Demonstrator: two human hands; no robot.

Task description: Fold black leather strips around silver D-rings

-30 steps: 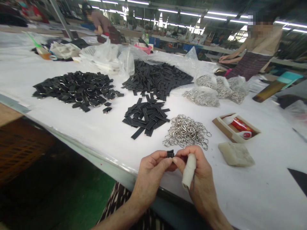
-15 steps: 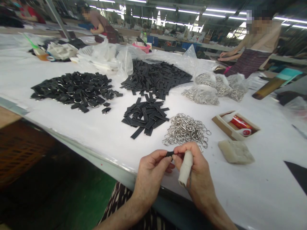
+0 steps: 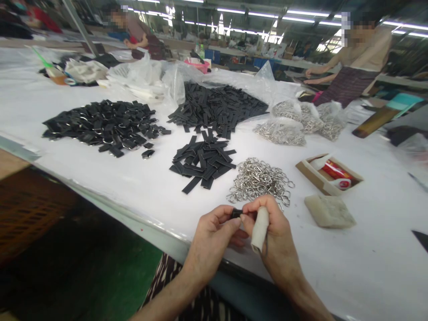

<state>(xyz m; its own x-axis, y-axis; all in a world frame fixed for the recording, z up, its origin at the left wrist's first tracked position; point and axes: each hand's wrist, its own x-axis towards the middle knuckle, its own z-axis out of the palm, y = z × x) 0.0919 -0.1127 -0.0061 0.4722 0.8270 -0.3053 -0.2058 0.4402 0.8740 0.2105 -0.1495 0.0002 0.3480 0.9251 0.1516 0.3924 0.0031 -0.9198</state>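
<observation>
My left hand and my right hand meet over the near edge of the white table. Both pinch a small folded black strip between thumbs and fingertips. The right thumb is wrapped in white tape. Just beyond the hands lies a heap of metal D-rings. A small pile of black strips sits to its left, with a bigger pile behind. At the far left is a heap of folded strips with rings.
Clear bags of rings lie at the back right. A cardboard tray with a glue tube and a pale block sit right of my hands. Plastic bags lie at the back. Other people stand at far tables.
My hands have kept pinching the black strip and shifted slightly; the strip now looks pressed flatter between the fingertips. Nothing else on the table moved.
</observation>
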